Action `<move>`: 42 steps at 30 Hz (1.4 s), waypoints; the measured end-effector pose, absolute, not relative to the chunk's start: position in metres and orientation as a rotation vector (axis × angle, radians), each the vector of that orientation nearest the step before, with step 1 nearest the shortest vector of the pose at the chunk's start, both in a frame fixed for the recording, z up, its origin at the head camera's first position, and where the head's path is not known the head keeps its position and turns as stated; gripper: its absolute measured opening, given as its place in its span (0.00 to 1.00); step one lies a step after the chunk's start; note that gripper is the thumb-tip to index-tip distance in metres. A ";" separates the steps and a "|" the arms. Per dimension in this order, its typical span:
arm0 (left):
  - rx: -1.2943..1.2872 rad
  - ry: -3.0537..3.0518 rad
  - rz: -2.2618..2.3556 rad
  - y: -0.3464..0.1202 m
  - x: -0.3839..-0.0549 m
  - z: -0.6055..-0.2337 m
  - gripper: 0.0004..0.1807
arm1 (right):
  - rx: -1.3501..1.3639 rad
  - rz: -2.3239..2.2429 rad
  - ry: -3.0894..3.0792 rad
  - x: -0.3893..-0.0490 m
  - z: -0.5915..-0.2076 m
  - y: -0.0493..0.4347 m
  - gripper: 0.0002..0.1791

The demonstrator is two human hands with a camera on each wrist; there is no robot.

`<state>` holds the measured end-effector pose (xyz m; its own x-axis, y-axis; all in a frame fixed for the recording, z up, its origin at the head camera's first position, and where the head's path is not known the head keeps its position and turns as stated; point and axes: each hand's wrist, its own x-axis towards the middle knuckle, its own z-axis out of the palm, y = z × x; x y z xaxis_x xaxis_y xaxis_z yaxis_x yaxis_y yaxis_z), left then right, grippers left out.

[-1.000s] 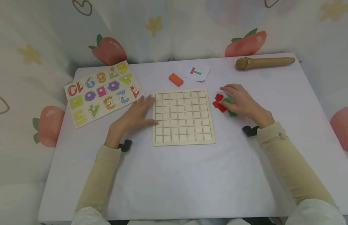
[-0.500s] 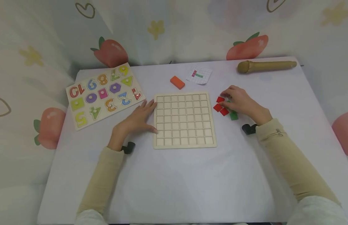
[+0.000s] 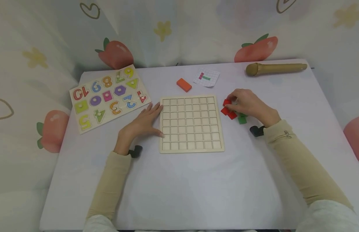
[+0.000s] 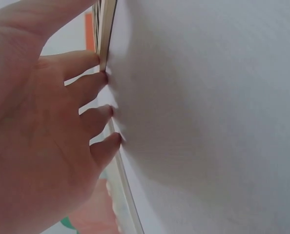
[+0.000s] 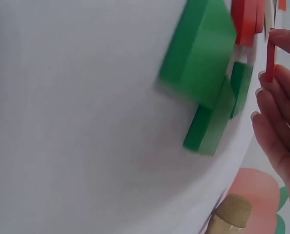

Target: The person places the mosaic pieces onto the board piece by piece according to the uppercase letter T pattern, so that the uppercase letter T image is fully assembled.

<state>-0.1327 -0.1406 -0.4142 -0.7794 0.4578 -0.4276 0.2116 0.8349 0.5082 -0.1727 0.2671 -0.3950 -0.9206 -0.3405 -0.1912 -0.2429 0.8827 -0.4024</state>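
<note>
My left hand (image 3: 141,125) lies with its fingers spread along the left edge of a pale wooden grid board (image 3: 194,129). The left wrist view shows its fingertips (image 4: 108,109) down on the white tabletop beside the board's edge. To the right of the board, my right hand (image 3: 249,103) is over a small cluster of square tiles. Between its thumb and fingers it pinches a thin red tile (image 5: 271,58) on edge. Two more red tiles (image 3: 232,115) lie under the fingertips, with green tiles (image 3: 242,120) partly hidden below the palm.
Behind the board lie an orange block (image 3: 184,85) and a paper card (image 3: 206,77) with a small red and green grid pattern. A number and shape puzzle board (image 3: 109,96) sits at the back left. A gold microphone (image 3: 276,68) lies at the back right.
My right thumb and fingers have closed on a red tile at the cluster. My left thumb has slid a little toward me along the board's edge early on.
</note>
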 end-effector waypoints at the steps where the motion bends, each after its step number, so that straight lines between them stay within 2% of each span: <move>1: 0.492 2.460 0.600 -0.141 -0.133 -0.414 0.67 | -0.442 -0.576 2.797 -0.173 -0.395 0.266 0.20; 12: 0.483 2.441 0.653 -0.139 -0.134 -0.413 0.67 | -0.617 -0.803 2.803 -0.173 -0.399 0.246 0.17; 30: 0.442 2.440 0.685 -0.138 -0.133 -0.412 0.67 | -0.740 -0.889 2.681 -0.186 -0.399 0.202 0.18; 42: 0.432 2.441 0.686 -0.137 -0.133 -0.413 0.67 | -0.873 -0.892 2.652 -0.194 -0.401 0.176 0.13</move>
